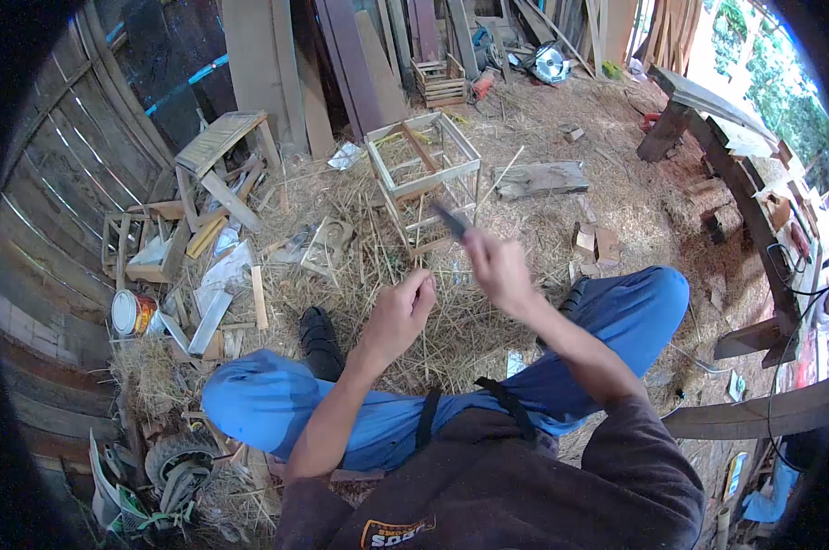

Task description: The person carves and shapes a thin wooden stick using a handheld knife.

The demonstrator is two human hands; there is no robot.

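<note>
My right hand (499,268) is wrapped round the handle of a knife (448,222), whose dark blade is smeared by motion and points up and away from me. Lower and to the left, my left hand (403,312) is closed in a pinch; what it holds, if anything, is hidden or too thin to make out. The two hands are apart, above my spread knees. Beyond the knife stands a wooden stool frame (477,167) of pale strips with a brown bar across its top. Cut straw-like strips (442,344) cover the ground under my hands.
At the left are a small wooden stool (220,142), a paint can (132,313) and scrap wood. A plank (543,180) lies beyond the stool frame. A long wooden bench (749,197) runs along the right. Boards (258,73) and a circular saw (550,66) are at the back.
</note>
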